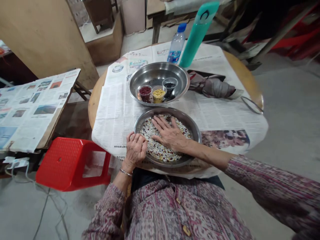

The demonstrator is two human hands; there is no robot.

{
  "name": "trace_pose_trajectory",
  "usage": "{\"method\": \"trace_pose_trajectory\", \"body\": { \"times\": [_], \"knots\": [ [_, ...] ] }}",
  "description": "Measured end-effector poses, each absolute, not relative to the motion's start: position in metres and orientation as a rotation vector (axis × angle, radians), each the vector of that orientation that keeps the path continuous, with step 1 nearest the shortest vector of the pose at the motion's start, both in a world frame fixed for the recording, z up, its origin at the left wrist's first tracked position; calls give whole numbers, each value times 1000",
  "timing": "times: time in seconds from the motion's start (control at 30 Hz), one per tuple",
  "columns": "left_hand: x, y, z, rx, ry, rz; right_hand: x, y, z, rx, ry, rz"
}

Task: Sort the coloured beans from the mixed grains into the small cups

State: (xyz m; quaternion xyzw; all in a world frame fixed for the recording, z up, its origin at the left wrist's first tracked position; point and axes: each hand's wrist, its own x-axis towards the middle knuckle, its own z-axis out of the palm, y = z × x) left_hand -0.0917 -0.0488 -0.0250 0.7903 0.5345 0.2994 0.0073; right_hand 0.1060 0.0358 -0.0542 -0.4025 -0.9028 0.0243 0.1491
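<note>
A stainless steel basin (197, 140) stands near the front edge of the round table, holding a spread layer of white grains mixed with dark, red and yellow beans (162, 156). My right hand (171, 135) lies palm down on this mix, fingers spread and grasping nothing. At the basin's left rim, my left hand (136, 148) is closed, its fingers curled by the metal edge. Behind stands a second steel basin (140, 75) with small clear cups of red beans (145, 92), yellow beans (158, 95) and black beans (170, 86).
Newspaper (112, 110) covers the table. A water bottle (175, 45), a tall teal container (197, 36) and a folded grey umbrella (212, 85) stand or lie beyond. A red stool (62, 163) and a newspaper-covered side table (37, 106) are at the left.
</note>
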Motion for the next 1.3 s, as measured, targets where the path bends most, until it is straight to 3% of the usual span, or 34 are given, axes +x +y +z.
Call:
{"method": "trace_pose_trajectory", "body": {
  "times": [0.27, 0.83, 1.3],
  "knots": [
    [-91, -50, -26, 2456, 1681, 948, 101, 35, -60, -1304, -2549, 47],
    [-92, -52, -28, 2375, 1668, 984, 68, 5, -47, -877, -2700, 150],
    [-91, -53, -25, 2353, 1684, 939, 118, 10, -44, -784, -2742, 95]
  ]
}}
